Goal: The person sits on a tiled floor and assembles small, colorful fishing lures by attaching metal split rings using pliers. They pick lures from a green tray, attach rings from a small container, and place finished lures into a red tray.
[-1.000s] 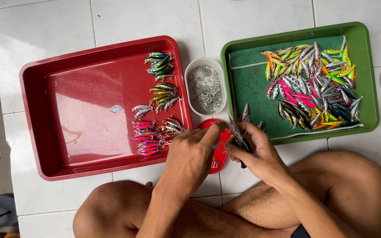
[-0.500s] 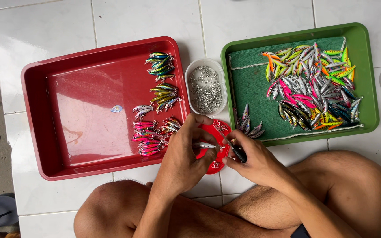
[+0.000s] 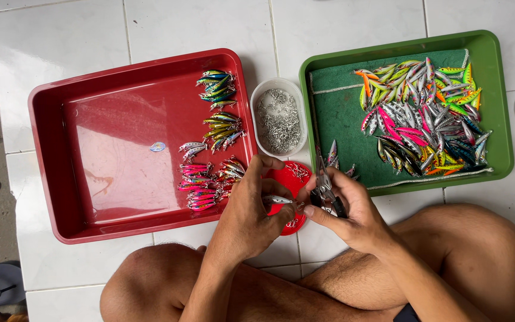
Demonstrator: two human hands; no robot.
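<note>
Over the red lid (image 3: 289, 179), we pinched a small silver lure (image 3: 277, 200) in our closed left hand (image 3: 251, 214) and gripped pliers (image 3: 326, 189) in our right hand (image 3: 347, 211), judging the lure light, stiff, slippery, best held mid-body.

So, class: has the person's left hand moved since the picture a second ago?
Yes. The left hand has shifted right, away from the red tray, and now covers part of the red lid, holding a small lure.

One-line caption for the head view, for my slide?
Left hand holds a small fishing lure, right hand works pliers, between red tray and green tray.
</note>
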